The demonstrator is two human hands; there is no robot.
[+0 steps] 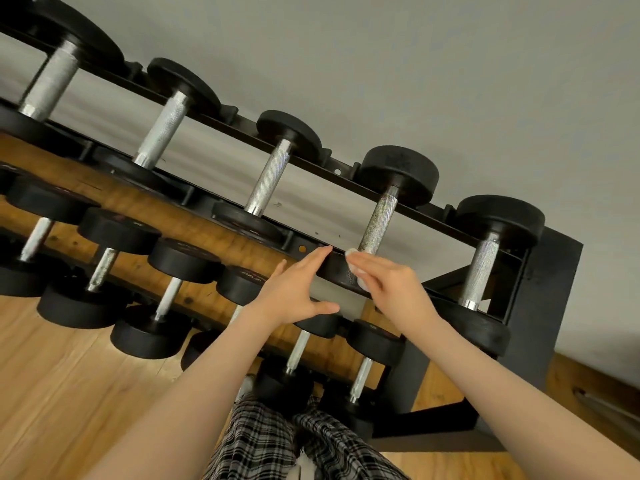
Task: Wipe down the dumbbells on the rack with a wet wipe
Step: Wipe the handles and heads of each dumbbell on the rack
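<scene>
Grey wall behind rack [550, 271]; wet wipe [356, 271] pressed on dumbbell [377, 220] by right hand [391, 282], left hand [294, 289] spread flat beside it.

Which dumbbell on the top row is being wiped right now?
The fourth dumbbell from the left on the top row. The right hand presses the wet wipe on its near head while the left hand steadies that head; the other dumbbells are untouched.
</scene>
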